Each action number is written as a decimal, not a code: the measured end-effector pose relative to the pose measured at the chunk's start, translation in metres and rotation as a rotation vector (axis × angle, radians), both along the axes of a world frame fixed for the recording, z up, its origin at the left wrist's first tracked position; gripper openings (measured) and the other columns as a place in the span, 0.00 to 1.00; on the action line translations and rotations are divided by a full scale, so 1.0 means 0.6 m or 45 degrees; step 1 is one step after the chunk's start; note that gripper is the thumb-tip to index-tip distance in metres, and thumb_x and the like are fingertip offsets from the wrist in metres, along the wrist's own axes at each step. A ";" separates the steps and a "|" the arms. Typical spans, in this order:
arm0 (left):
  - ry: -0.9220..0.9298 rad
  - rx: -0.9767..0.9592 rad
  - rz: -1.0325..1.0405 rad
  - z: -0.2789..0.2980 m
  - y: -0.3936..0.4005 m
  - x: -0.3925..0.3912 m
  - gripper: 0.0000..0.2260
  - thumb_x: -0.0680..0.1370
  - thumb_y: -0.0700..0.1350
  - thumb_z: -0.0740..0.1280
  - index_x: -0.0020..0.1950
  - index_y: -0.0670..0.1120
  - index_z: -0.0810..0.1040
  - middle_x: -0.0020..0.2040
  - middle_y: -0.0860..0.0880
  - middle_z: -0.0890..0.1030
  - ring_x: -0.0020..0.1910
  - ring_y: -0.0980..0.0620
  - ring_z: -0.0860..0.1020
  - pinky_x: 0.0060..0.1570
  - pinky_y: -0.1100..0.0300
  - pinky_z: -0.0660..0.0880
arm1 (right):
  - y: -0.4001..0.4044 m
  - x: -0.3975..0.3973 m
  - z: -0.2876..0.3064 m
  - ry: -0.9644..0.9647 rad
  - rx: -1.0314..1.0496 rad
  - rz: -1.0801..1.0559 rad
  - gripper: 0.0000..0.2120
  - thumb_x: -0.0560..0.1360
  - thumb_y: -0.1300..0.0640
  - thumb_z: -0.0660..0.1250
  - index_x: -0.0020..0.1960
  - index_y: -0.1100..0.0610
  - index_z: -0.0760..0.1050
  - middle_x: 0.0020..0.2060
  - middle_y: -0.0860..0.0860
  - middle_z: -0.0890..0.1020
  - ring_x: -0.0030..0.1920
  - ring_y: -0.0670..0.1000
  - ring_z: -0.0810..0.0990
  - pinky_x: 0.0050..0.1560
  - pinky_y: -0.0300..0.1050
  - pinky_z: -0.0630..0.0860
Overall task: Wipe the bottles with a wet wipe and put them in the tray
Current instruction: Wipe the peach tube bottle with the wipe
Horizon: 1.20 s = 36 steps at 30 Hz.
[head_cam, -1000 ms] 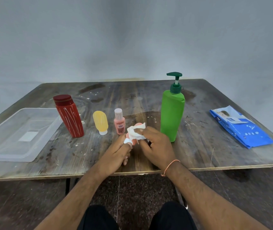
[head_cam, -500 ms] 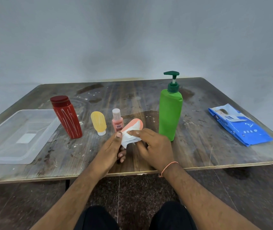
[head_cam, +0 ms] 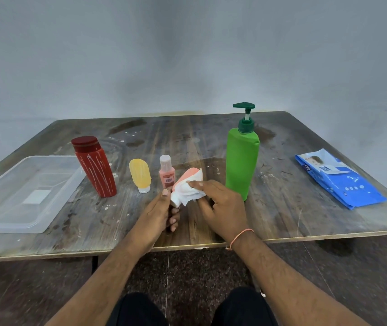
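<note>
My left hand point(head_cam: 158, 211) grips the lower end of a small orange squeeze bottle point(head_cam: 189, 175), which is tilted up and to the right above the table. My right hand point(head_cam: 223, 208) presses a crumpled white wet wipe point(head_cam: 189, 192) against the bottle's side. On the table stand a red bottle point(head_cam: 96, 168), a small yellow bottle point(head_cam: 140, 175) on its cap, a small pink bottle point(head_cam: 166, 176) and a tall green pump bottle point(head_cam: 242, 158). A clear plastic tray point(head_cam: 11, 222) lies at the left with nothing in it.
A blue pack of wet wipes point(head_cam: 338, 180) lies flat at the right of the stained wooden table point(head_cam: 293, 215). The table's front edge runs just below my wrists. A grey wall stands behind the table.
The orange bottle has tipped from upright to a slant, its top now showing above the wipe. My right hand has slid the wipe lower along the bottle.
</note>
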<state>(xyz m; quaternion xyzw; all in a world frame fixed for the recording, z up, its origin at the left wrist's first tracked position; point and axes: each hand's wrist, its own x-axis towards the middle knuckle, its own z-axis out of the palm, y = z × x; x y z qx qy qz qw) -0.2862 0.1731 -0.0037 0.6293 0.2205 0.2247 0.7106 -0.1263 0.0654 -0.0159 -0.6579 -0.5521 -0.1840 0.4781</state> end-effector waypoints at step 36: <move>0.146 0.440 -0.073 0.007 -0.002 -0.005 0.17 0.90 0.49 0.51 0.72 0.52 0.75 0.40 0.50 0.74 0.33 0.57 0.70 0.38 0.56 0.76 | -0.005 -0.007 0.018 0.216 0.006 -0.306 0.17 0.76 0.57 0.69 0.63 0.47 0.84 0.58 0.44 0.87 0.55 0.47 0.84 0.51 0.40 0.77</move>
